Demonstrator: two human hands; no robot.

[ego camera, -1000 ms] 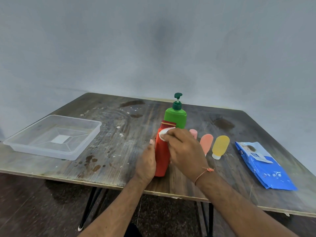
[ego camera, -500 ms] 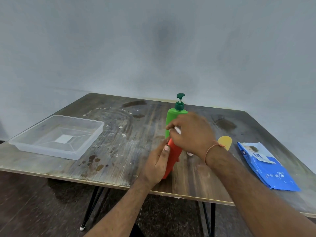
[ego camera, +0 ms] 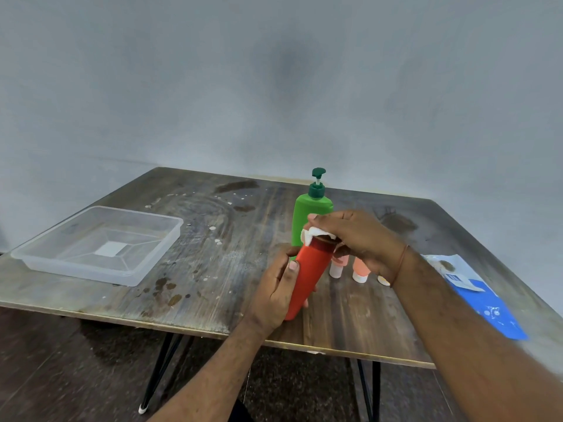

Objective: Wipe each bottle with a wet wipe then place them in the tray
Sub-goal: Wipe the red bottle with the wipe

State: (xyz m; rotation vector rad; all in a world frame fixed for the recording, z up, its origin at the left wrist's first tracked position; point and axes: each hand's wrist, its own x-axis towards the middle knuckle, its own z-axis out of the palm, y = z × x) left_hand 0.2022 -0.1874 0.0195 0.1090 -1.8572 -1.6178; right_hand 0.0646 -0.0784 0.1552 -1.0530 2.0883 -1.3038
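Observation:
My left hand (ego camera: 275, 292) grips a red bottle (ego camera: 307, 277), tilted with its top leaning right and away. My right hand (ego camera: 358, 239) pinches a white wet wipe (ego camera: 310, 234) against the bottle's top end. Just behind them a green pump bottle (ego camera: 309, 214) stands upright. Two small peach tubes (ego camera: 361, 268) and the tip of a yellow one (ego camera: 383, 280) lie on the table, partly hidden under my right hand. The clear plastic tray (ego camera: 100, 246) sits at the table's left with nothing in it.
A blue pack of wet wipes (ego camera: 481, 300) lies near the table's right edge, partly behind my right forearm. The dark wooden table (ego camera: 213, 269) is stained, and its front edge runs just below my left wrist. A grey wall stands behind.
The red bottle has tilted further and my right hand has shifted the wipe from its upper side onto its top end. The peach tubes have come back into sight below my right hand.

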